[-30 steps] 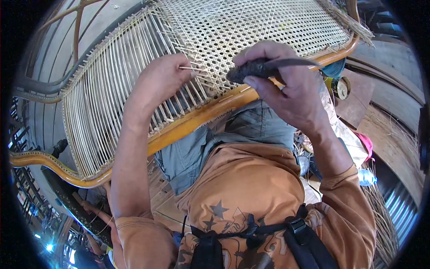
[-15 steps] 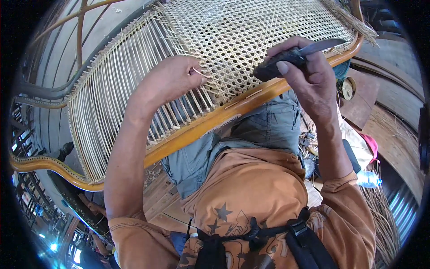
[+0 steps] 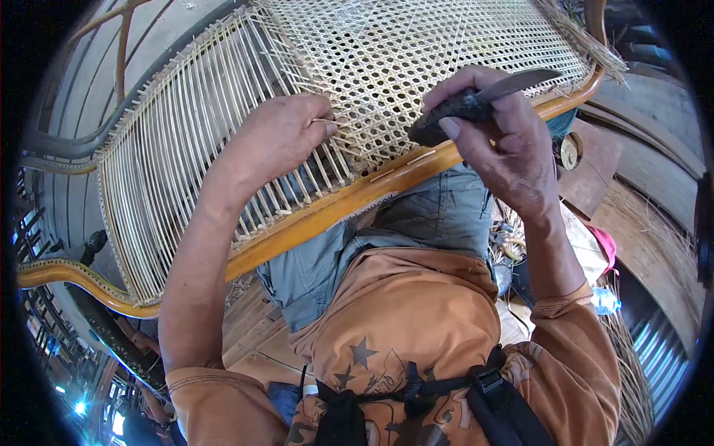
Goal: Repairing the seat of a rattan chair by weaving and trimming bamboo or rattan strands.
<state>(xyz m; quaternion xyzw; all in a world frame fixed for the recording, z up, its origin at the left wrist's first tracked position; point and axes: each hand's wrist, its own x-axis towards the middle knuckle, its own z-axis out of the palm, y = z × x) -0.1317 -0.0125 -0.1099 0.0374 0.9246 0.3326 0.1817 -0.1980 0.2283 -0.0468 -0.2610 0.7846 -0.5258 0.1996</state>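
A wooden frame (image 3: 338, 199) with cane seating lies across my lap. On its right half the cane webbing (image 3: 387, 70) forms a close mesh of holes; on its left, parallel cane strands (image 3: 160, 175) run with gaps between them. My left hand (image 3: 271, 141) is closed at the border of the two, thumb and forefinger pinching a thin cane strand (image 3: 324, 120). Above the mesh's right part, my right hand (image 3: 513, 152) grips a knife (image 3: 520, 85) by its dark handle, the blade pointing right. The fingers under my left palm are hidden.
Loose cane ends (image 3: 587, 46) stick out at the frame's far right corner. A plastic bottle (image 3: 606, 300), a red cloth (image 3: 604, 245) and a bundle of cane strips (image 3: 632, 372) lie on the right. Another curved piece of furniture (image 3: 123, 338) stands at the lower left.
My right hand and the knife have moved slightly left. My left hand stays at the same spot on the weave, its pinch on the strand slightly turned. The whole view has shifted a little.
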